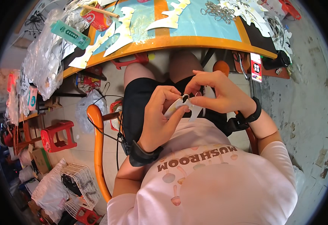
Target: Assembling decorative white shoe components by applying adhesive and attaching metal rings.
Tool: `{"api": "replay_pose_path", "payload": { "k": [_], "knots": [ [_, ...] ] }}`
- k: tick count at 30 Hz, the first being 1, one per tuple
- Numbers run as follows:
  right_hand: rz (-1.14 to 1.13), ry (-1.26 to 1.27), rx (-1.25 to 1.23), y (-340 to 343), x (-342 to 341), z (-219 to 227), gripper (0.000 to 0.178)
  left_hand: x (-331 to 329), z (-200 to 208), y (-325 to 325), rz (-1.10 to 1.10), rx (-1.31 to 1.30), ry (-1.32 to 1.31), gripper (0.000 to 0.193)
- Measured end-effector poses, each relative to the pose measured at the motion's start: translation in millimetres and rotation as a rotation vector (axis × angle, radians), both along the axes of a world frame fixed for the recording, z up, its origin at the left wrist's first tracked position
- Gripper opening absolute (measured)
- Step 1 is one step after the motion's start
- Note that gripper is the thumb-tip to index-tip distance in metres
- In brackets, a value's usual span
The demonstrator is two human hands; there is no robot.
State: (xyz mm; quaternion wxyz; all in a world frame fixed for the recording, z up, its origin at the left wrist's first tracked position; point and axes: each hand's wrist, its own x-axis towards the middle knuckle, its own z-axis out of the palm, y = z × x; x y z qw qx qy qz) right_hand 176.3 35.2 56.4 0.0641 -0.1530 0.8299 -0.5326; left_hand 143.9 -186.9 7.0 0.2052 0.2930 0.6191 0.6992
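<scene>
Above my lap, my left hand (pixel 157 114) is closed on a flat white cut piece (pixel 172 108), pinched between thumb and fingers. My right hand (pixel 217 92) meets it from the other side, thumb and forefinger closed on a small metal ring (pixel 185 97) at the piece's upper edge. Whether the ring passes through the piece is too small to tell. Part of the white piece hangs below the right fingers. On the table ahead lie jagged white-and-yellow cut pieces (pixel 123 32) and a heap of metal rings (pixel 219 13).
The table's orange edge (pixel 164 44) curves in front of my knees. At its left are a red can (pixel 97 18) with a stick across it and a green bottle (pixel 70 34). More white cut pieces (pixel 252 15) pile up at right. A red stool (pixel 59 136) and white basket (pixel 80 183) stand left.
</scene>
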Motion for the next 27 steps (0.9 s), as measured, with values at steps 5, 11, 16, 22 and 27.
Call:
{"api": "replay_pose_path", "payload": {
  "k": [5,11,16,22,27],
  "knots": [
    [0.08,0.041,-0.043,1,-1,-19,0.01,-1,11,-1,-0.029,-0.016,-0.149,0.018],
    [0.069,0.223,-0.11,-8,1,-24,0.008,-9,14,-1,-0.058,-0.12,-0.134,0.013],
    [-0.004,0.108,-0.328,-16,5,-30,0.007,-13,-7,1,-0.094,0.098,-0.226,0.015],
    [-0.08,-0.133,-0.64,-19,3,-54,0.012,-8,-16,15,-0.028,0.22,-0.315,0.015],
    [-0.053,-0.357,-0.778,-13,-4,-48,0.019,-13,-13,12,-0.041,0.218,-0.346,0.017]
  ]
}}
